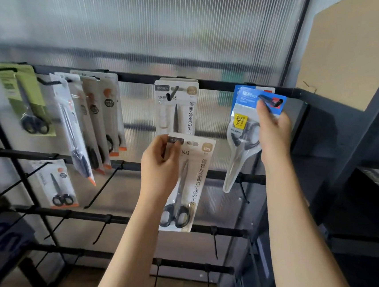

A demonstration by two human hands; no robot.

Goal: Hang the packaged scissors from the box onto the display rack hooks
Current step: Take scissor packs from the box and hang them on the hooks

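I see free hooks (pixel 104 187) on the lower bars of the rack (pixel 134 77). My left hand (pixel 159 166) pinches a white scissors pack (pixel 185 184) at its top corner, below the hung white pack (pixel 175 107). My right hand (pixel 274 131) fingers pinch the blue pack (pixel 243 125) at the top-right hook (pixel 270 100).

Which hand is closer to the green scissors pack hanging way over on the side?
Left. The left hand holds a beige scissors pack mid-rack, well right of the green pack. The right hand grips the blue pack farther right.
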